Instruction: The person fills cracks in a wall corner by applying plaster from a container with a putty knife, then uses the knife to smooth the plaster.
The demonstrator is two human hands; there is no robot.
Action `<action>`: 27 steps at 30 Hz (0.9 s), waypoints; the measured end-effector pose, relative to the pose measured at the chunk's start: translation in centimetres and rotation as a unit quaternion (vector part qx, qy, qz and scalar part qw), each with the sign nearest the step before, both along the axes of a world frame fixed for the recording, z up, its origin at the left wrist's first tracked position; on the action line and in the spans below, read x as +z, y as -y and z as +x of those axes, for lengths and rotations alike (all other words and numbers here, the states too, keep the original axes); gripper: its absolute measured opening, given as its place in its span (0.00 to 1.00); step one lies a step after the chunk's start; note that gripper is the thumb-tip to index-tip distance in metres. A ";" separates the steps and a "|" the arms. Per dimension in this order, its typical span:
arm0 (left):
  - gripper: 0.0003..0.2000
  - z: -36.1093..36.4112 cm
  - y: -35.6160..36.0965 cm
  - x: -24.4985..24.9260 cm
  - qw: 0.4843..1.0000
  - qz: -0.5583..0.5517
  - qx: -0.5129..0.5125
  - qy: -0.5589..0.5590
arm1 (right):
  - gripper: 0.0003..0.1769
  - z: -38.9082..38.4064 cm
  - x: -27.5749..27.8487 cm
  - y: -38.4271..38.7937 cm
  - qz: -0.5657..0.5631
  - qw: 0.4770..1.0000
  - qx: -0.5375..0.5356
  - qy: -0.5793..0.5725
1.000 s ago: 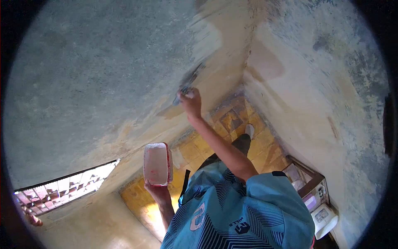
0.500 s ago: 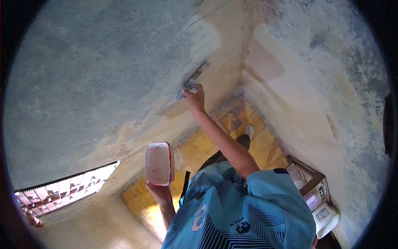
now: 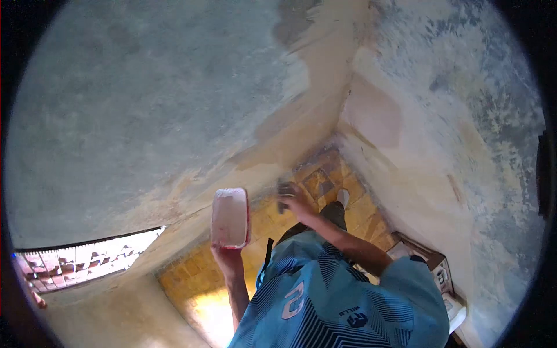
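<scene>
My left hand (image 3: 228, 255) is closed round the lower end of a white rectangular tub (image 3: 230, 217) with red edges, whose open top faces me. Whitish material coats its inside. To the right of the tub, my right hand (image 3: 297, 203) grips a dark, flat tool (image 3: 282, 196), slightly blurred and held off the wall. A damp-looking brown patch (image 3: 278, 122) runs along the lower part of the grey-green wall (image 3: 145, 104) in front of me.
A second patchy wall (image 3: 429, 145) meets the first at a corner on the right. Below lies a yellow tiled floor (image 3: 267, 223). A barred window (image 3: 93, 258) is at lower left. A wooden-framed piece (image 3: 429, 253) and a white container (image 3: 455, 311) stand at lower right.
My right hand has come down off the wall with the tool, towards the tub. The tub has shifted slightly right and up, and the brown patch where the tool was now shows.
</scene>
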State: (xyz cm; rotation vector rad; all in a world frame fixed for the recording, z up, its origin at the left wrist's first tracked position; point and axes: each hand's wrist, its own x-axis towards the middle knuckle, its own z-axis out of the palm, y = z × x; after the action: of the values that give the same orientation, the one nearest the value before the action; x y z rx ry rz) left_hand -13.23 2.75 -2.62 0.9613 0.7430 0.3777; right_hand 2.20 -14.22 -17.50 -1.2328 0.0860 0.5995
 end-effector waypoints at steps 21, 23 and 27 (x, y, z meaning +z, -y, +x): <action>0.28 3.0 3.1 -0.9 0.995 -0.071 -0.065 0.015 | 0.25 12.8 0.8 3.2 -0.025 0.977 -0.208 0.026; 0.29 2.3 2.7 -0.9 0.996 -0.075 -0.056 0.007 | 0.28 13.1 0.9 1.2 -0.078 0.963 -0.256 0.023; 0.30 1.3 1.9 -1.0 0.997 -0.064 -0.046 0.010 | 0.33 15.3 -0.2 -2.3 -0.198 0.931 -0.307 0.022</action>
State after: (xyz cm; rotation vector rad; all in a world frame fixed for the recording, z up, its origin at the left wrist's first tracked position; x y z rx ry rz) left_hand -11.97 0.80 -3.66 0.8671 0.6936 0.2565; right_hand 17.46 -11.92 -17.75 -1.5104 0.5571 -0.0013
